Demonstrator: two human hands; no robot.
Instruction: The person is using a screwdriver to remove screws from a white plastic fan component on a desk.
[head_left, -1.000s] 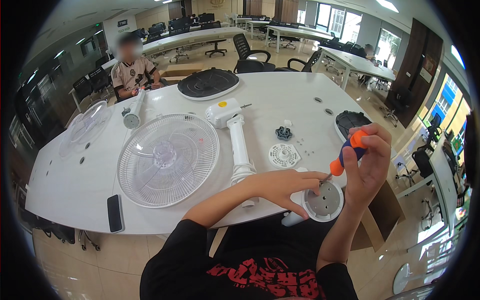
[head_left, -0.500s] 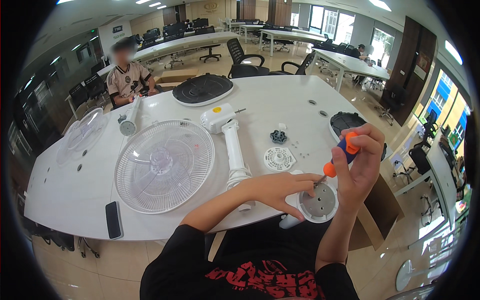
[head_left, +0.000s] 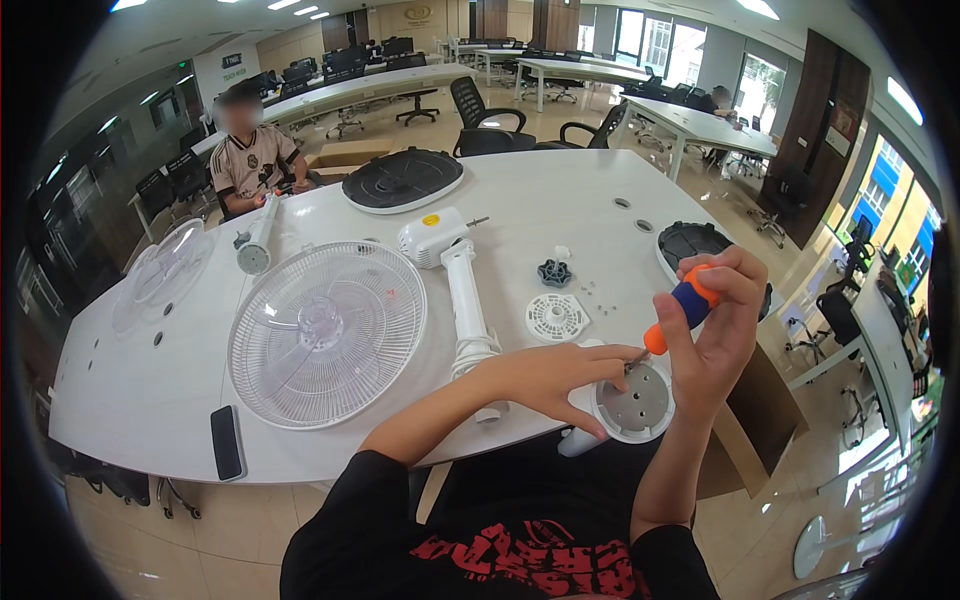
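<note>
My right hand point(head_left: 725, 320) is wrapped round the orange-and-blue handle of a screwdriver point(head_left: 690, 302). Its shaft slants down to the grey metal end plate of a white fan stand pole point(head_left: 645, 410), where a few holes show. From the left, my left hand point(head_left: 560, 383) grips the rim of that round end, thumb on the near side and fingertips beside the screwdriver's tip. The fingertips partly cover the spot where the tip meets the plate. Just beyond lie a white slotted plastic nut plate point(head_left: 557, 317), a dark grey knob point(head_left: 554, 272) and several small screws point(head_left: 590, 291).
On the white table point(head_left: 560, 200) lie a fan cage with clear blades point(head_left: 325, 335), a white fan motor on its pole point(head_left: 465, 290), a phone point(head_left: 227, 443) and black round bases point(head_left: 405, 180). A person point(head_left: 255, 160) sits far left with another pole point(head_left: 258, 240). A cardboard box point(head_left: 760, 420) stands right.
The screwdriver handle has turned slightly in my right hand, showing more of its blue part. My left hand keeps its place on the pole's end.
</note>
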